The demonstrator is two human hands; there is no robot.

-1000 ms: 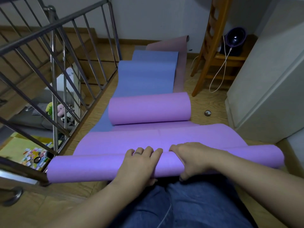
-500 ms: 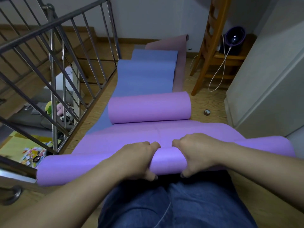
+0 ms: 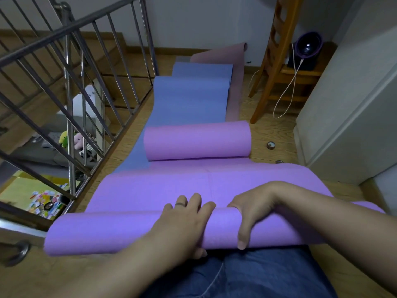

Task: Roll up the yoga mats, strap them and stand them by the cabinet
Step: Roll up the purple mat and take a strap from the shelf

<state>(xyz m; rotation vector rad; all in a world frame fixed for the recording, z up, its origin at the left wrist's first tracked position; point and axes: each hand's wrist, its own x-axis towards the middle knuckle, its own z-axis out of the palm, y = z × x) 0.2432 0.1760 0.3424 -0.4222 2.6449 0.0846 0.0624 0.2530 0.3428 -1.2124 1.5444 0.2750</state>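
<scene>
Where the purple mat (image 3: 111, 233) lies rolled into a tube on the wooden floor (image 3: 277, 130), against the kneeling person's knees, both hands grip its middle. The left hand (image 3: 184, 220) drapes over the top, thumb underneath. The right hand (image 3: 251, 214) curls round it, thumb down the near face. The cabinet (image 3: 343, 108) stands to the right.

Both bare forearms are reaching forward and converging, the two hands sitting almost side by side. The left hand (image 3: 184, 220) is lying palm down over the purple mat (image 3: 120, 233), fingers spreading across the top of the roll and thumb tucking under its near side. Just to its right, the right hand (image 3: 251, 211) is gripping the same roll, with fingers hooking over the far side, thumb pointing down the near face and wrist arching.
</scene>
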